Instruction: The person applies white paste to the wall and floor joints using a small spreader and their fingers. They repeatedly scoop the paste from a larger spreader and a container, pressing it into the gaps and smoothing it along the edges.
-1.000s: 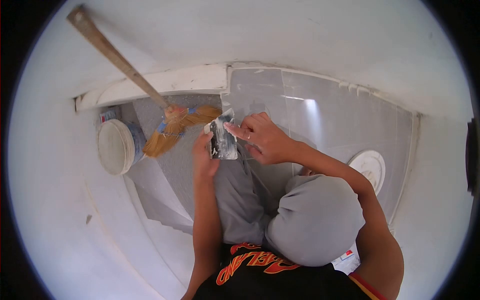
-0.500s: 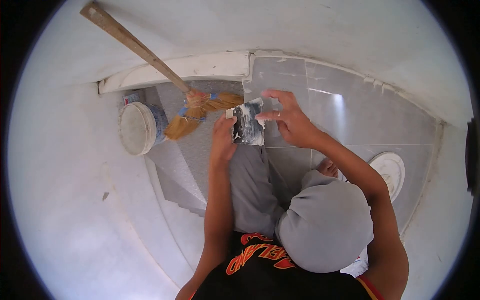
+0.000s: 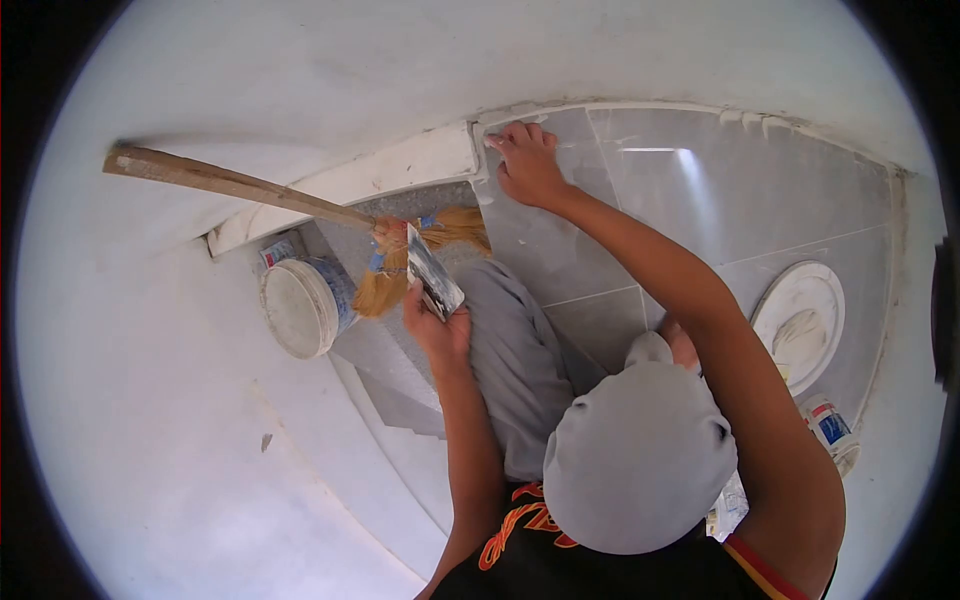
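My left hand [image 3: 438, 325] grips a dark flat plate [image 3: 434, 277] smeared with white paste, tilted beside my left knee. My right hand [image 3: 528, 165] reaches to the floor's edge, its bent fingers apart over the grey tiles [image 3: 655, 215]. One fingertip is at the end of the white raised ledge [image 3: 420, 162], with a little white paste by it. Behind the plate lies a straw broom [image 3: 460, 227], its wooden handle [image 3: 235, 185] leaning up to the left against the wall.
A white bucket [image 3: 300, 308] lies on its side on the step at left. Steps [image 3: 385, 385] descend below it. At right are a round white lid [image 3: 800, 325] with paste on it and a small labelled tub [image 3: 830, 425]. Walls curve around the floor.
My right hand has moved away from the plate, up to the ledge's end. My left hand has lowered and tilted the plate. The view has shifted, showing the tub at right.
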